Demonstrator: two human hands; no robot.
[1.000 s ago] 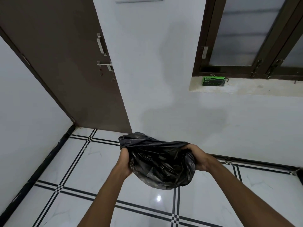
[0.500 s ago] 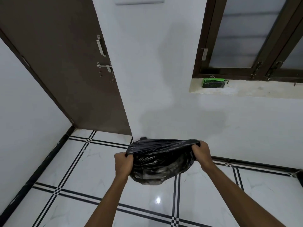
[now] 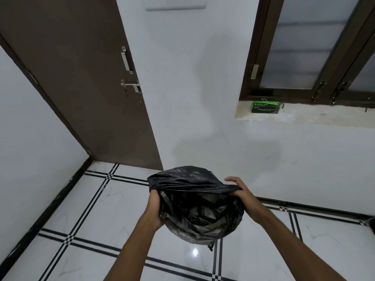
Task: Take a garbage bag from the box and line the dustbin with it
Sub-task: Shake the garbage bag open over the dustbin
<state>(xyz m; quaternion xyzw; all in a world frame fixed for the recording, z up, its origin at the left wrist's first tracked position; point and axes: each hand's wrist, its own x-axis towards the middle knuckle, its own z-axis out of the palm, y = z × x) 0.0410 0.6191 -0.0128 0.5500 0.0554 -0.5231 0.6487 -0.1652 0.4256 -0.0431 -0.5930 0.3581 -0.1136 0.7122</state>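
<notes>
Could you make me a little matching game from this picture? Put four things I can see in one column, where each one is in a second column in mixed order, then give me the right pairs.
Things:
1. crumpled black plastic garbage bag
2. small green cardboard box
3. dark brown wooden door
4. frosted-glass window in a dark brown frame

Places:
A. on the pale stone sill
B. upper right, above the sill
C. held between the left hand and the right hand, above the tiled floor
D. left, by the room's corner

Pairs: 1-C, 2-A, 3-D, 4-B
</notes>
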